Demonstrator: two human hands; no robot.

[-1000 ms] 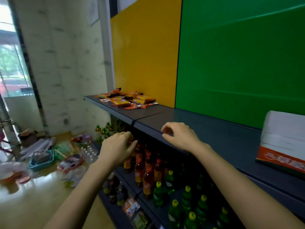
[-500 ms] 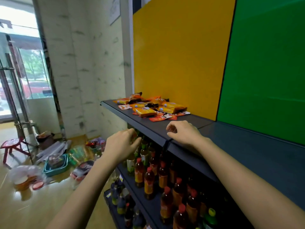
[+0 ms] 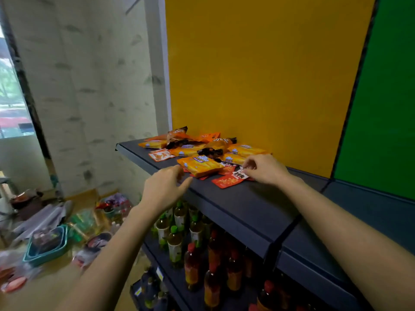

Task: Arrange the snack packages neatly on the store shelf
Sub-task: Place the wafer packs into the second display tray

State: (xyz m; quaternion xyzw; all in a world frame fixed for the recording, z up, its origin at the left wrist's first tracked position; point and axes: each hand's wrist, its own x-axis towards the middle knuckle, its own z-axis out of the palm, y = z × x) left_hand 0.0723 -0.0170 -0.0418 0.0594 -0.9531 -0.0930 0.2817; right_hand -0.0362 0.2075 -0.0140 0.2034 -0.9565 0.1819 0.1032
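Observation:
A loose pile of snack packages (image 3: 197, 149) lies at the left end of the dark top shelf (image 3: 235, 207), against the yellow back panel. Most are yellow-orange packets, with a few small red ones and dark-ended orange bags. My right hand (image 3: 267, 170) is at the pile's near right side. Its curled fingertips pinch the white-labelled end of a small red packet (image 3: 225, 182) that lies flat on the shelf. My left hand (image 3: 165, 187) hovers at the shelf's front edge with relaxed fingers, just short of a large yellow packet (image 3: 201, 165), and holds nothing.
Lower shelves hold rows of green-capped and red-capped drink bottles (image 3: 193, 245). On the floor to the left lie a teal basket (image 3: 48, 248), bags and loose goods. A green panel (image 3: 381, 86) backs the bare shelf section to the right.
Both hands and the view have moved left along the shelf to the snack pile. My right hand went from resting on the shelf edge to pinching the red packet.

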